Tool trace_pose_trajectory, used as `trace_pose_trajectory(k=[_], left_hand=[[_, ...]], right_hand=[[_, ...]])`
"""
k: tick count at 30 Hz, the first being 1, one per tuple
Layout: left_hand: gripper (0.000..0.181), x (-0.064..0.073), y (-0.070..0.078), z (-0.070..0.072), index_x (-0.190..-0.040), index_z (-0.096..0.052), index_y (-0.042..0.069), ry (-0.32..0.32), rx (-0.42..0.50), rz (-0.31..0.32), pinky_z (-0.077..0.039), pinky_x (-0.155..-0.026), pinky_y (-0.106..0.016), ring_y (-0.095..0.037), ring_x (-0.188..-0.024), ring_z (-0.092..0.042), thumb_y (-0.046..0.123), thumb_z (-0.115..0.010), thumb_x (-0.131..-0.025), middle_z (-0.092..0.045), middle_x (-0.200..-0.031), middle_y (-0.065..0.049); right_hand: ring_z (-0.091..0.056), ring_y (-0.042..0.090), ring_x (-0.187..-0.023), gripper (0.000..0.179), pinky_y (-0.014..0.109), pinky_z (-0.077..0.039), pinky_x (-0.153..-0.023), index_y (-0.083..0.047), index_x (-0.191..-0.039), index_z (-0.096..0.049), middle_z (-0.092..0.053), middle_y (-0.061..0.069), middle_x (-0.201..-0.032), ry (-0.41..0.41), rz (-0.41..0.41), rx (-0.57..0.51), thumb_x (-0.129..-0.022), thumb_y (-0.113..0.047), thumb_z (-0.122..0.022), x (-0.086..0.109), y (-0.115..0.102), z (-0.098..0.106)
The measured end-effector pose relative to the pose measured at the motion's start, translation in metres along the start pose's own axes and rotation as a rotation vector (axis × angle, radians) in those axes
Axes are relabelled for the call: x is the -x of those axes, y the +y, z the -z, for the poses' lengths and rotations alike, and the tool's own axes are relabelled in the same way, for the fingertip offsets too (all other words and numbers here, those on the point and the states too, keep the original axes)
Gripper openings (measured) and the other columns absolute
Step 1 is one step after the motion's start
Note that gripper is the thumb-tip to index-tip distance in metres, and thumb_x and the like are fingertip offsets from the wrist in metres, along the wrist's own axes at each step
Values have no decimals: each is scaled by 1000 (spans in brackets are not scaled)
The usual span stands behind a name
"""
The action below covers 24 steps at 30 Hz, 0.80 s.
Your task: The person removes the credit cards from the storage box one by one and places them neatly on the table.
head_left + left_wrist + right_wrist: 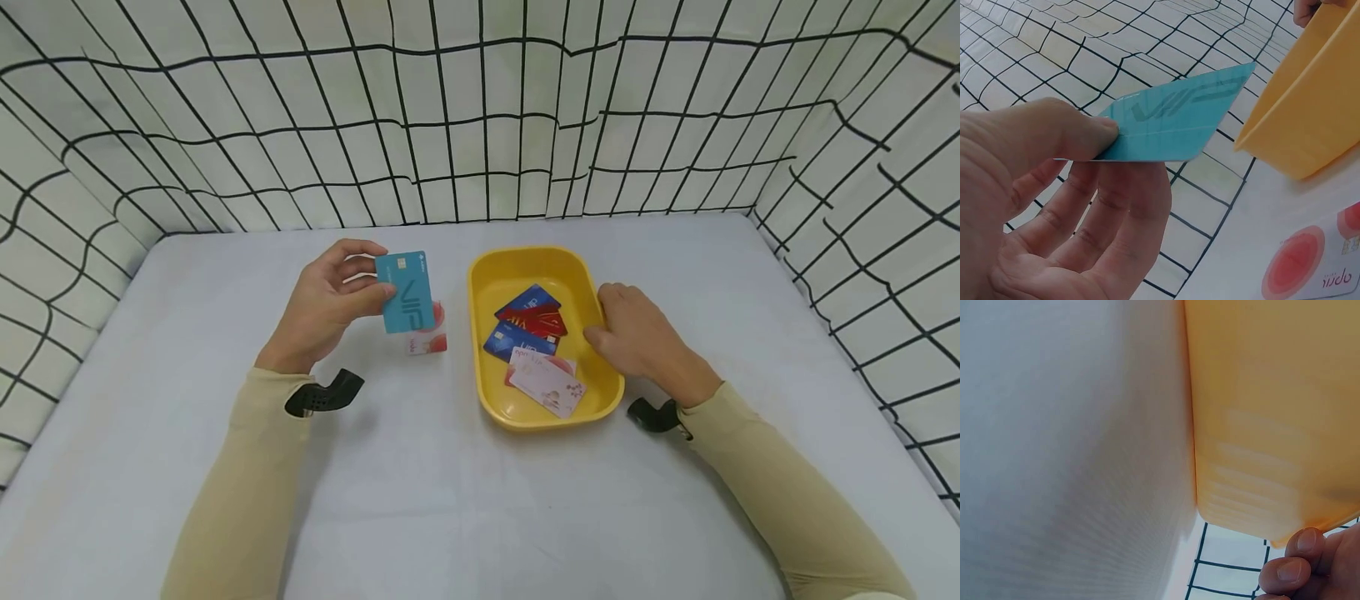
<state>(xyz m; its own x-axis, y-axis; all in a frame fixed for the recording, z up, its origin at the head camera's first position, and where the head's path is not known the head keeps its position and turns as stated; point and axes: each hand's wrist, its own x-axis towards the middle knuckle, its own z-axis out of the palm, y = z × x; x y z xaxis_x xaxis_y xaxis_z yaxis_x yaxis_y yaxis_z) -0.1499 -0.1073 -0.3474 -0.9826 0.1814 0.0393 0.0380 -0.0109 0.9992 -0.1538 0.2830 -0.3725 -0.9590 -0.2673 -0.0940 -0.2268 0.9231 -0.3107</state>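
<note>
My left hand [318, 308] pinches a teal bank card [411, 304] marked VIP, with the thumb on its printed face; the left wrist view shows the card [1179, 122] tilted above the table. Below it, partly covered in the head view, a white card with red circles [429, 343] lies on the cloth. My right hand [647, 337] grips the right rim of a yellow plastic tray [487, 383], thumb over the edge. Fingertips [1291, 570] show by the tray's outer wall in the right wrist view. Inside lie blue cards [517, 340], red cards [553, 320] and a pale pink card [551, 383], overlapping.
A white cloth [465, 517] covers the table. Black wire grid panels [480, 125] over white sheeting rise at the back and along both sides. Each wrist carries a black camera mount [324, 394].
</note>
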Motion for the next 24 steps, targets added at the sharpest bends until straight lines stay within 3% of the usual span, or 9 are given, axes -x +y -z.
trace_pose_trajectory(k=[12,19,24], left_hand=[[49,-7,-13,13,-135,-53,7,7,2,63,-64,-79,-26,-10,-89,-71,5,-76,-92,-65,-113,-3],[48,-11,-18,22,-139,-54,9,48,-96,123,-63,-81,-24,-12,-94,-70,11,-74,-95,-65,-117,-2],[48,-11,-24,27,-138,-55,9,44,-67,150,-63,-80,-24,-11,-91,-70,10,-74,-94,-65,-115,-1]], right_hand=[[-49,28,-88,32,35,-41,-69,0,-111,-53,-52,12,-91,17,2,-10,-89,-23,-52,0,2,1],[-49,28,-87,32,34,-42,-69,0,-111,-54,-52,12,-91,19,-1,-13,-89,-23,-52,-1,1,0],[-49,27,-87,31,34,-41,-69,0,-110,-53,-52,12,-91,13,-4,-8,-89,-23,-52,-1,1,0]])
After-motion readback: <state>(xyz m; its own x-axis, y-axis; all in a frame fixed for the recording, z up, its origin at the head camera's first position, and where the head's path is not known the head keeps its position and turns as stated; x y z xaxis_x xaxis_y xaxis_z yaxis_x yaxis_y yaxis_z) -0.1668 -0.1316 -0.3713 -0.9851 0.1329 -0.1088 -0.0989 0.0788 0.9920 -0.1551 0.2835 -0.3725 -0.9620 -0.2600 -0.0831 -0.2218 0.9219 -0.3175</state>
